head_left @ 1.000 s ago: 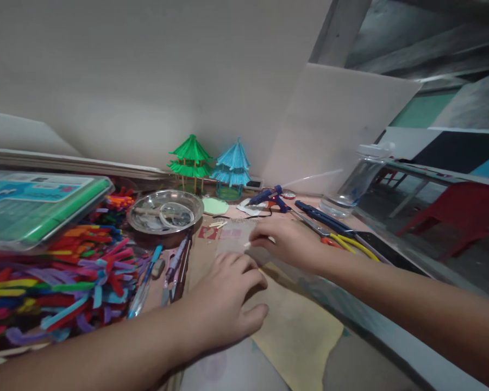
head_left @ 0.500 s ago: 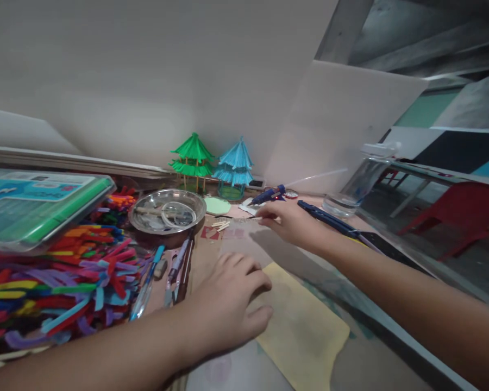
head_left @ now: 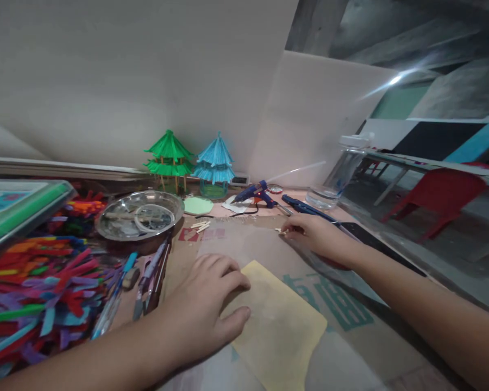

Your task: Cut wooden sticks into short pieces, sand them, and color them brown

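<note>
My left hand rests at the left edge of a yellow sheet of paper, fingers apart and holding nothing. Farther right, my right hand is low over the cardboard, thumb and fingers pinched on short pale wooden stick pieces whose ends show at the fingertips. More of these stick pieces lie loose near a red print on the cardboard. Beyond the right hand, a blue glue gun with a lit red light stands on a white scrap, a clear glue stick in its back.
Green and blue little pagodas stand by the wall. A metal bowl, pens, a heap of colourful pipe cleaners and a plastic case fill the left. A utility knife, phone and clear jar are at right.
My right hand has moved right and nearer over the cardboard, and stick pieces now show in its fingers. The left hand stays open beside the yellow paper. The view has turned slightly right.
</note>
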The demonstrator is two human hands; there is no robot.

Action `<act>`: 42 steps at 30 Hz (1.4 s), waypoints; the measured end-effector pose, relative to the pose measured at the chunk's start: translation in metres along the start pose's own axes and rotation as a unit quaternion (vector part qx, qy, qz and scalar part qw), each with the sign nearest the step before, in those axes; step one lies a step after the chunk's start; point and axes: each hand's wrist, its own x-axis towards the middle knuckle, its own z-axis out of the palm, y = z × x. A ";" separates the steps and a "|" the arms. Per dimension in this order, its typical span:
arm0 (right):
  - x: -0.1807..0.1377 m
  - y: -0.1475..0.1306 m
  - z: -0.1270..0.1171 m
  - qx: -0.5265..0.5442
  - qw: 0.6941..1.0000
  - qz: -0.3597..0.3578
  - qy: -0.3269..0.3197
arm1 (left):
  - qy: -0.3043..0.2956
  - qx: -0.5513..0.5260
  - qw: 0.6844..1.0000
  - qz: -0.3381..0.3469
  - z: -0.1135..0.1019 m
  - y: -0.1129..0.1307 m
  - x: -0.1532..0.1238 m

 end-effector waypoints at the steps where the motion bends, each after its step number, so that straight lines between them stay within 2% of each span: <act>1: 0.000 0.002 0.003 0.007 1.000 -0.006 0.000 | 0.001 0.001 1.000 0.000 0.000 0.000 0.000; 8: 0.003 0.006 0.011 0.006 1.000 0.030 0.003 | -0.008 0.006 1.000 -0.002 -0.002 0.002 0.000; 13: 0.005 0.008 0.013 -0.016 1.000 0.009 0.002 | -0.002 0.008 1.000 0.002 -0.001 0.001 0.002; 22: 0.000 0.004 0.008 -0.011 1.000 0.016 0.016 | -0.005 0.016 1.000 0.010 -0.003 0.001 0.003; 24: -0.003 -0.005 0.006 0.049 0.998 0.023 0.025 | -0.002 0.015 1.000 0.011 -0.003 0.001 0.003; 25: -0.005 -0.011 0.005 0.121 0.992 0.028 0.022 | -0.002 0.014 1.000 0.010 -0.003 0.001 0.002; 26: -0.007 -0.019 0.005 0.215 0.976 0.033 0.012 | -0.002 0.014 1.000 0.008 -0.002 0.001 0.002; 28: -0.012 -0.036 0.006 0.431 0.901 0.036 -0.031 | -0.008 0.015 1.000 0.005 -0.002 0.001 0.002; 29: -0.015 -0.045 0.007 0.503 0.862 0.036 -0.054 | -0.009 0.016 1.000 0.004 -0.001 0.001 0.002; 30: -0.018 -0.054 0.008 0.556 0.827 0.033 -0.070 | -0.009 0.017 1.000 0.005 -0.001 0.001 0.002; 32: -0.024 -0.067 0.012 0.606 0.786 0.051 -0.110 | 0.001 0.016 1.000 0.013 -0.001 0.000 0.003; 35: -0.031 -0.079 0.017 0.628 0.758 0.107 -0.139 | 0.026 -0.002 0.999 0.032 -0.003 0.000 0.005; 37: -0.034 -0.083 0.018 0.631 0.752 0.129 -0.143 | 0.051 -0.019 0.998 0.039 -0.005 0.000 0.006; 40: -0.035 -0.088 0.019 0.633 0.752 0.126 -0.130 | 0.085 -0.031 0.995 0.039 -0.008 0.000 0.007; 42: -0.036 -0.091 0.020 0.654 0.736 0.122 -0.126 | 0.091 -0.034 0.994 0.043 -0.008 0.000 0.007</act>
